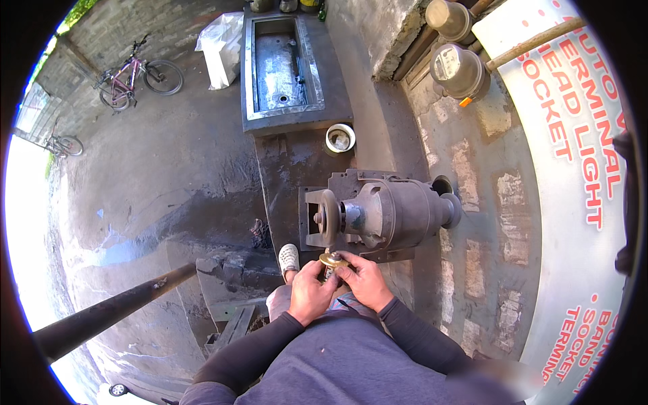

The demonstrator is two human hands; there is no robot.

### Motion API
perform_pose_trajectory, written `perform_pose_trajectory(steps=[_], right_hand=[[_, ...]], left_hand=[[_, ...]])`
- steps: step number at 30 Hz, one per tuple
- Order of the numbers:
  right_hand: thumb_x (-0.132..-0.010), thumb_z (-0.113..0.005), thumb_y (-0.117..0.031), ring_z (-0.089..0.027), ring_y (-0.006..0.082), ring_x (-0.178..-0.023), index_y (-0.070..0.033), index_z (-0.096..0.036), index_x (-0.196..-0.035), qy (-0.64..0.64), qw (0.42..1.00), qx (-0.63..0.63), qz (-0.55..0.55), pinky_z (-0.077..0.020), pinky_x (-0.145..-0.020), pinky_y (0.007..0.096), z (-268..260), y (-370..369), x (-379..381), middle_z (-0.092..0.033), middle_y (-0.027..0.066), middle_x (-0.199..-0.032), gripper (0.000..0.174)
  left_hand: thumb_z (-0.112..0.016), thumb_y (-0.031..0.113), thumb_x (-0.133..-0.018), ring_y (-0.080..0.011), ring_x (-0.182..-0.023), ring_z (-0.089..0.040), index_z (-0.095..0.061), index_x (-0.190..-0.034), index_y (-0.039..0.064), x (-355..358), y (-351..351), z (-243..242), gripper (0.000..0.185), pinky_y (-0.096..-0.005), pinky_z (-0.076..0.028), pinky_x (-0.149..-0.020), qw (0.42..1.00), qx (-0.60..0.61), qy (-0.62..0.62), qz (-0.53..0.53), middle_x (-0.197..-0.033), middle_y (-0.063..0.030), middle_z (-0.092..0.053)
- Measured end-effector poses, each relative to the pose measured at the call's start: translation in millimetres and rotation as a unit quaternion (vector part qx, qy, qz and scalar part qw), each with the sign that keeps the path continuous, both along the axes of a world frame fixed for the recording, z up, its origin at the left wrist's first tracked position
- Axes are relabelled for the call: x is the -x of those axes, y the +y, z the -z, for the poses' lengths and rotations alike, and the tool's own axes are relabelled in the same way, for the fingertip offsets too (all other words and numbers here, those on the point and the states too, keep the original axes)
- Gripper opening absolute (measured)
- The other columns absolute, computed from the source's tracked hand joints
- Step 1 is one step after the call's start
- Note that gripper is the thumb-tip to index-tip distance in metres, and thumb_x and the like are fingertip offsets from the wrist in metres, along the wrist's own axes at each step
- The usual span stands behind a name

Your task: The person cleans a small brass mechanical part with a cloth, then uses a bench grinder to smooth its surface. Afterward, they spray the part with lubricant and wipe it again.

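Note:
Close in front of my body, both hands hold a small brass-coloured metal part [332, 260] with a round flange and a darker centre. My left hand [311, 293] grips its left side and lower body. On the right, the fingers and thumb of my right hand [367, 283] touch the flange and the side. The lower end is partly hidden between my fingers. Just beyond the part stands a bench grinder [400, 212] with a large motor body; its round wheel [330, 218] is near the flange. Whether the wheel spins, I cannot tell.
A white tub [340, 138] sits beyond the grinder, before a metal-rimmed sink [324, 96]. A brick wall [476, 268] with electric meters [455, 71] and a printed banner [562, 202] runs along the right. A thick pole [116, 309] slants at lower left; a bicycle [131, 76] stands farther off.

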State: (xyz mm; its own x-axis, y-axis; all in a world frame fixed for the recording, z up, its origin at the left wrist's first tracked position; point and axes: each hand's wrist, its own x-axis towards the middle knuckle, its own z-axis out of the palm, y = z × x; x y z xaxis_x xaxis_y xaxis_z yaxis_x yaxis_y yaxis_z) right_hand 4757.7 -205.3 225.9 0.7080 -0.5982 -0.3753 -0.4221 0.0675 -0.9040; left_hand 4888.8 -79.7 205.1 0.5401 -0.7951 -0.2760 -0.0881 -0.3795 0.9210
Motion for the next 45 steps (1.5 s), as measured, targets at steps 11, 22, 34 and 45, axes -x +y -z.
perform_pose_trajectory(steps=[11, 22, 34, 45], right_hand=[[-0.110, -0.070, -0.034, -0.069, 0.0163, -0.082, 0.004, -0.073, -0.129, 0.047, 0.997, 0.053, 0.026, -0.0573, -0.076, 0.0348, 10, -8, -15, -0.080, 0.0167, -0.096, 0.042], [-0.110, -0.070, -0.028, -0.074, 0.0177, -0.081, 0.005, -0.075, -0.121, 0.074, 0.996, 0.049, 0.019, -0.0594, -0.075, 0.0358, 2, -13, -24, -0.080, 0.0174, -0.095, 0.035], [-0.110, -0.070, -0.027, -0.076, 0.0186, -0.084, 0.007, -0.074, -0.119, 0.088, 0.995, 0.055, -0.003, -0.0605, -0.076, 0.0359, 0, -15, -26, -0.080, 0.0185, -0.095, 0.035], [-0.106, -0.075, -0.021, -0.077, 0.0192, -0.093, 0.008, -0.071, -0.129, 0.065, 0.998, 0.002, 0.014, -0.0628, -0.083, 0.0363, 13, -13, -20, -0.081, 0.0179, -0.107, 0.037]], left_hand=[[-0.073, 0.021, -0.100, -0.0171, -0.075, -0.073, -0.076, -0.107, -0.007, 3, -17, 25, 0.029, -0.0360, -0.057, -0.070, 0.998, -0.043, 0.040, -0.034, -0.084, -0.0132, -0.079], [-0.071, 0.018, -0.102, -0.0107, -0.073, -0.068, -0.076, -0.105, -0.008, 0, -21, 28, 0.027, -0.0332, -0.055, -0.066, 0.993, -0.050, 0.100, -0.037, -0.082, -0.0094, -0.078], [-0.072, 0.014, -0.104, -0.0096, -0.078, -0.070, -0.076, -0.110, -0.009, -1, -18, 22, 0.024, -0.0308, -0.057, -0.068, 0.981, -0.068, 0.175, -0.042, -0.089, -0.0092, -0.080], [-0.073, 0.010, -0.106, -0.0131, -0.092, -0.075, -0.073, -0.121, -0.008, 9, -9, 35, 0.024, -0.0313, -0.063, -0.080, 0.972, -0.012, 0.225, -0.068, -0.105, -0.0113, -0.081]])
